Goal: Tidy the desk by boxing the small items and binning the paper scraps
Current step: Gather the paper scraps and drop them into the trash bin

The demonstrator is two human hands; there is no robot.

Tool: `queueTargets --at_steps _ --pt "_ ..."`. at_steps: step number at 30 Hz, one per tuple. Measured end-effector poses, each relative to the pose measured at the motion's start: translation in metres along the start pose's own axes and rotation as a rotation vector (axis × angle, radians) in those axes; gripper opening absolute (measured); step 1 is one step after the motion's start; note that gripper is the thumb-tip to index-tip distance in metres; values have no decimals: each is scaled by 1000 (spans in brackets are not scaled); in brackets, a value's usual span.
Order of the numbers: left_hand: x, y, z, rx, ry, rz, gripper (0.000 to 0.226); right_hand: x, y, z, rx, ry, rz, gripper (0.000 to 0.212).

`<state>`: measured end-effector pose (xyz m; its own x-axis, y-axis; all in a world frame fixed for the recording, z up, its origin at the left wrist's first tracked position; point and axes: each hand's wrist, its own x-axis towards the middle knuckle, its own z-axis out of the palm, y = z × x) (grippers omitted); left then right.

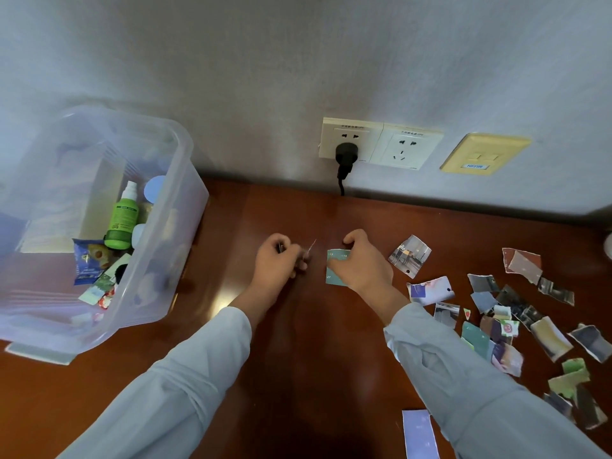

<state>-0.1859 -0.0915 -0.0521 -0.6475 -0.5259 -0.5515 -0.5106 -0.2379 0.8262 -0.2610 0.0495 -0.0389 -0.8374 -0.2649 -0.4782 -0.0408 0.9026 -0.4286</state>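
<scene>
My left hand point(281, 258) is closed around a thin paper scrap point(311, 247) that sticks up from its fingers. My right hand point(362, 263) pinches a teal paper scrap point(334, 270) lying on the brown desk point(298, 342), fingers on its top and side edges. Several torn photo scraps point(516, 323) are strewn over the right of the desk, one grey piece point(410, 256) just right of my right hand. A clear plastic box point(165, 233) stands at the left, holding a green spray bottle point(122, 220), a blue packet point(87, 260) and other small items.
The wall behind the desk carries two sockets point(381, 144), one with a black plug point(346, 157) and cord, and a yellow plate point(485, 154). A pale blue paper strip point(420, 433) lies near the front edge. A flat light object point(39, 354) sticks out under the box.
</scene>
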Motion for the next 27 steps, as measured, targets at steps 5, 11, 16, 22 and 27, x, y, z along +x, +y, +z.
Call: queueTargets --at_steps 5,11,16,22,27 --pt "-3 0 -4 -58 54 -44 22 -7 2 -3 -117 -104 -20 60" --pt "-2 -6 -16 349 97 97 16 0 -3 -5 -195 -134 3 53" --pt "-2 -6 -22 673 139 167 9 -3 -3 -1 -172 -82 -39 51" --pt "0 -12 -24 857 205 199 56 0 -4 -4 -185 -106 -32 55" --pt "2 -9 -23 957 126 149 35 2 -1 -2 -177 -127 -12 30"
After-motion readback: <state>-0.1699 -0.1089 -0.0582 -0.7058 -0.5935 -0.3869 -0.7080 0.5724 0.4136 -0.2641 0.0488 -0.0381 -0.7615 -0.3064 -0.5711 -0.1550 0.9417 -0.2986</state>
